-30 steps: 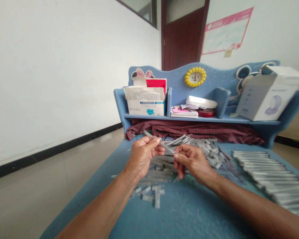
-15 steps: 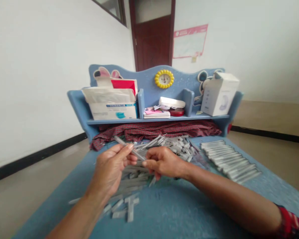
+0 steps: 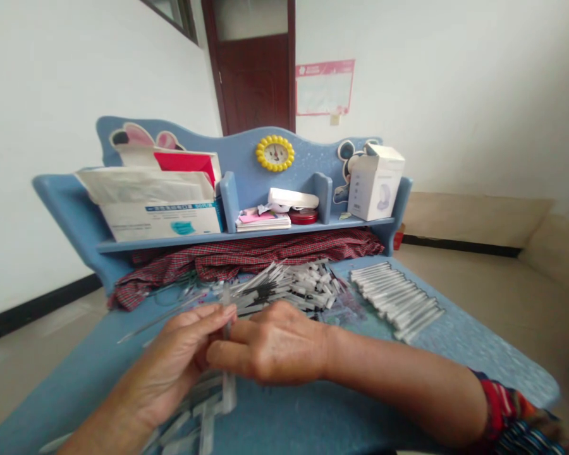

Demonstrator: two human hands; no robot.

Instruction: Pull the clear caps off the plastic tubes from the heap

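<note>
My left hand (image 3: 171,360) pinches a slim translucent pen-like tube (image 3: 226,294) between thumb and fingers. The tube points away from me, and its middle is hidden by my fingers. My right hand (image 3: 279,344) is closed against the same tube, touching my left fingertips; its grip is partly covered. Beyond both hands lies a heap of clear and white pen-like pieces (image 3: 308,284) with dark parts among them. Under my left wrist are more loose clear pieces (image 3: 207,426). To the right, a neat row of similar finished-looking sticks (image 3: 393,297) lies side by side.
A blue desk (image 3: 351,411) carries a raised shelf (image 3: 246,237) at its back. On it stand a mask box (image 3: 165,218), a white carton (image 3: 377,186) and a red round tin (image 3: 303,217). Checked cloth (image 3: 246,256) is bunched below. A thin rod (image 3: 159,319) lies at left.
Both hands have come lower and nearer to me. The tube has swung from a slant to pointing nearly straight away. The view has turned slightly right.
</note>
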